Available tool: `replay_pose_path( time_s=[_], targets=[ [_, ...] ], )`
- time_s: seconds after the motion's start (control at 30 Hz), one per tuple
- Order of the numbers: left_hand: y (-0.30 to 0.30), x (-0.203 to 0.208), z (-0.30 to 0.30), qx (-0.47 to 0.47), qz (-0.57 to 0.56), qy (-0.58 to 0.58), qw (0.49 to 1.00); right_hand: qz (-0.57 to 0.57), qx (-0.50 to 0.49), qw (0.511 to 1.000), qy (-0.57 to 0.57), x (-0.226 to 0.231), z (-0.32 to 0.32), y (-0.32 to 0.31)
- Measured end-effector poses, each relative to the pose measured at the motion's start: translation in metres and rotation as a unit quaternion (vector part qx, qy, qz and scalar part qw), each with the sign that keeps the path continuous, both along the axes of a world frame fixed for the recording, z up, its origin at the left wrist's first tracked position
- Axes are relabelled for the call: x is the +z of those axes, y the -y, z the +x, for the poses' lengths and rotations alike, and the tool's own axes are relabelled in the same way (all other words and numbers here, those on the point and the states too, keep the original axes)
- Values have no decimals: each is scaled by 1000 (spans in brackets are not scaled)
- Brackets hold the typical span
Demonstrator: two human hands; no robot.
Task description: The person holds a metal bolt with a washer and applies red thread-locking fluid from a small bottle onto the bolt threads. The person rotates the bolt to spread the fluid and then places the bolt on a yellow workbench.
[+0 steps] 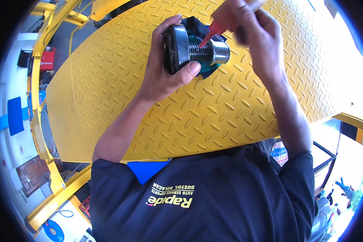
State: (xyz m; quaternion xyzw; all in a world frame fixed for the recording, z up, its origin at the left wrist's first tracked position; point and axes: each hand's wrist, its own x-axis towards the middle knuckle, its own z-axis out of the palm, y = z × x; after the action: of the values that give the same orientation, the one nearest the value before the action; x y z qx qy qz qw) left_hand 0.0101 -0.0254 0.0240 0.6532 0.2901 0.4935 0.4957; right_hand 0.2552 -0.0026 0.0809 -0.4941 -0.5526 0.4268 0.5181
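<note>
My left hand is wrapped round a threaded metal part. It has a broad, shiny black head at the left, a coarse screw shaft in the middle and a smooth silvery collar at the right end. A dark cloth shows behind the part, partly under the fingers. Above the shaft, my right hand is closed on an applicator with a red tapered nozzle, slanting down to the left. Its tip is at the threads; whether it touches them I cannot tell. Motion blurs the right fingers, and they hide much of the applicator's body.
Beneath both hands lies a yellow tread-patterned metal plate, its near edge close to my body. Yellow frame bars run along the left. A red box and a blue panel stand beyond them. People appear at the lower right.
</note>
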Motion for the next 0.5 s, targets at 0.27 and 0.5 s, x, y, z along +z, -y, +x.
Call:
replay_pose_path(
  time_s=[0.27,0.5],
  targets=[
    [-5,-5,-5,17,23,10,1000,-290,159,819,-468,-65,91,-60],
    [-4,-7,-15,55,-80,102,990,-315,102,799,-501,-51,82,-58]
  ],
)
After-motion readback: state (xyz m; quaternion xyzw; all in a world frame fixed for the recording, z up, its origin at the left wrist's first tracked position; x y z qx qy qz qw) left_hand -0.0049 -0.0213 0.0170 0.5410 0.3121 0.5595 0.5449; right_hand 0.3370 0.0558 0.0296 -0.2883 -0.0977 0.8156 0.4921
